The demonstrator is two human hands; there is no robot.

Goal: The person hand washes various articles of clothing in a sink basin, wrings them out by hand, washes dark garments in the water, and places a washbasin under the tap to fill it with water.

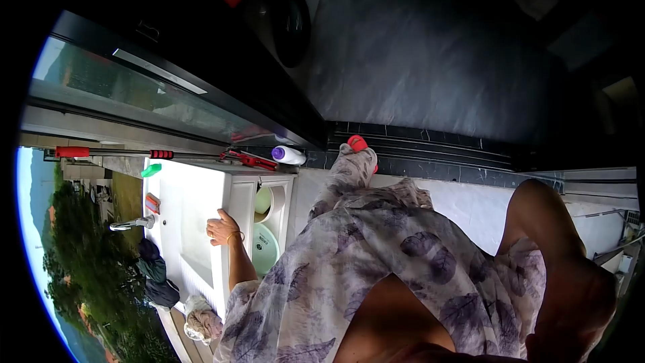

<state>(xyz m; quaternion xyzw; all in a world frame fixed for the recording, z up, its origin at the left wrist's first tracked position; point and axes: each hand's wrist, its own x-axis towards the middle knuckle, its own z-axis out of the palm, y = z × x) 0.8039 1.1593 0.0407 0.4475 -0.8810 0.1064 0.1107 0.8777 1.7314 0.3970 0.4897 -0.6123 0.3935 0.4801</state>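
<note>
My left hand (225,227), with a ring and a thin bracelet, rests on the front rim of a white sink (216,191). Its thumb is apart from the other fingers, which lie over the rim, and no loose object shows in it. My right arm (544,218) is bent at the right side of the view, beside the patterned clothing; the right hand itself is out of sight. Below the sink rim, an open cabinet holds a green basin (265,249) and a paler round item (262,200).
A faucet (132,223), sponge (153,203), green item (151,170) and dark cloth (156,274) lie around the sink. A white bottle with a purple cap (289,155) stands near the door track (430,154). A red-handled pole (127,153) extends beside the glass door (154,94).
</note>
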